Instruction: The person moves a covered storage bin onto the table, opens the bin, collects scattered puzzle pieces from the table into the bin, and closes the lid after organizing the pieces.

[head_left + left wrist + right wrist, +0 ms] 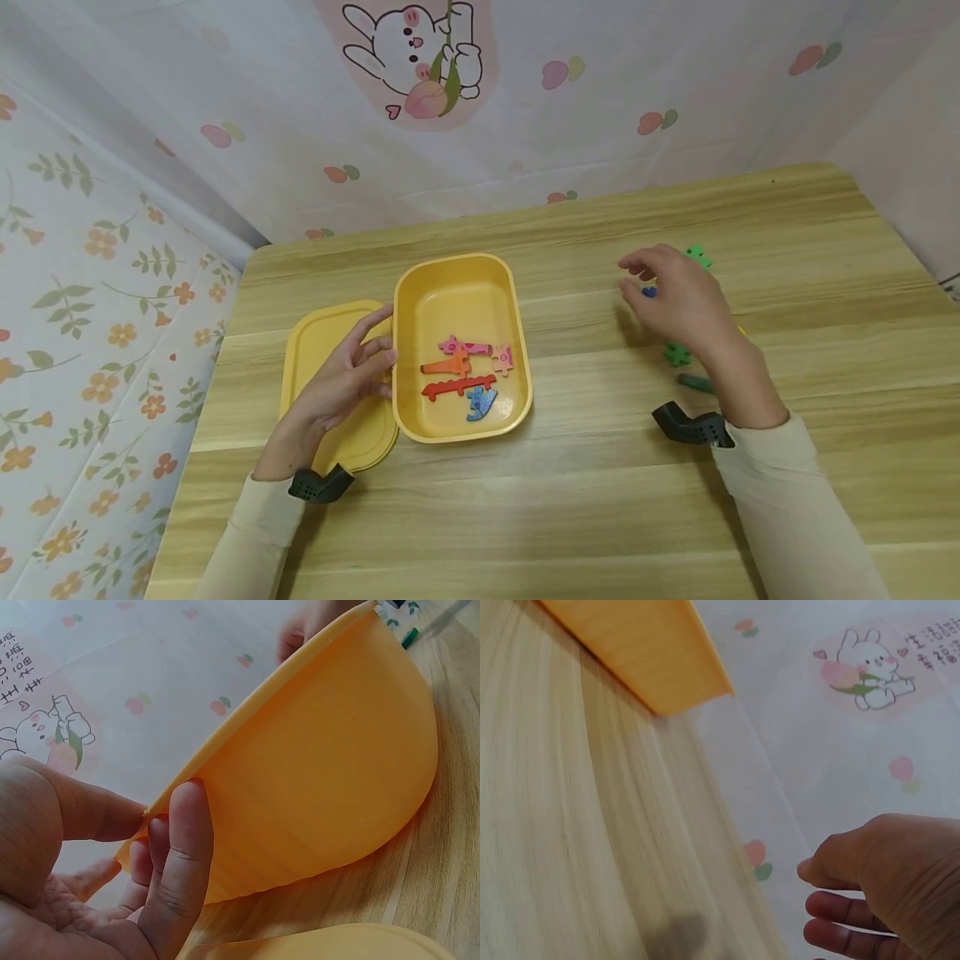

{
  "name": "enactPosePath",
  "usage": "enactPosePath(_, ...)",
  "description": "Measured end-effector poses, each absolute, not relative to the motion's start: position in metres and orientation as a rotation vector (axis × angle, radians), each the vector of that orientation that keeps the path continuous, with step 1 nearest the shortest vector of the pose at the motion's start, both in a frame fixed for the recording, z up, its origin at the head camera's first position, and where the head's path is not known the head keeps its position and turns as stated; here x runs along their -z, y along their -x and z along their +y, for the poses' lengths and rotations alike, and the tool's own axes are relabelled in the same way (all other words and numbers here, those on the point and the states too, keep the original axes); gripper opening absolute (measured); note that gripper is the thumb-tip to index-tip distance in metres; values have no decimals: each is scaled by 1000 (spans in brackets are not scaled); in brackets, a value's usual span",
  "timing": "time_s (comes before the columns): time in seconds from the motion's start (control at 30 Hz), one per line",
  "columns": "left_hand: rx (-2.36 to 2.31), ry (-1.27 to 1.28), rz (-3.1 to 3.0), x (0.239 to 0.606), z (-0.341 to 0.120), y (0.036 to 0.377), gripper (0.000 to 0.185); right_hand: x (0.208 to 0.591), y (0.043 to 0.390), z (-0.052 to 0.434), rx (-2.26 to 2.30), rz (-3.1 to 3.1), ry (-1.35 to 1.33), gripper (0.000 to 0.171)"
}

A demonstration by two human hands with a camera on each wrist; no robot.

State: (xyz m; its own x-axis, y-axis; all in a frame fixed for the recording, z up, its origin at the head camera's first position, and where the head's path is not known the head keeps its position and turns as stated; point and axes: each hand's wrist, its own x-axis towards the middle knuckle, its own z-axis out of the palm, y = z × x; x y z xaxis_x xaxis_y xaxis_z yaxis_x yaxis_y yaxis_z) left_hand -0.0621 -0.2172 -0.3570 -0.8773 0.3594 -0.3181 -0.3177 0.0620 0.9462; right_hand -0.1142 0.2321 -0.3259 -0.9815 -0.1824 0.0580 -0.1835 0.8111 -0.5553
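Observation:
My left hand [341, 375] is at the left wall of a yellow plastic box [462, 433], its thumb at the rim and its fingers against the outside. Inside the box lie small flat jigsaw-like pieces: an orange piece [450, 362], a red strip [459, 385], a speckled blue piece [482, 403] and two pink pieces, one of them spotted [474, 347]. Over the right side of the table hovers my right hand [678, 296], fingers loosely bent, thumb apart, nothing visible between them. Near it are a green piece [677, 354] and a blue piece [649, 292], partly covered by the hand.
A yellow lid [318, 333] lies on the wooden table left of the box, partly under my left arm. Another green piece [699, 256] and a dark green stick-like piece [696, 382] are at the right. Patterned cloth [517, 150] hangs behind the table.

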Motion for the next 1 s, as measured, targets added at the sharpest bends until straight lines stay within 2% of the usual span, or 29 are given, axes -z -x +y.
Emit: enactPosePath(1.0, -1889, -54, 1842, 356, -217, 62, 72, 351, 119, 254, -677, -3092, -169, 37)
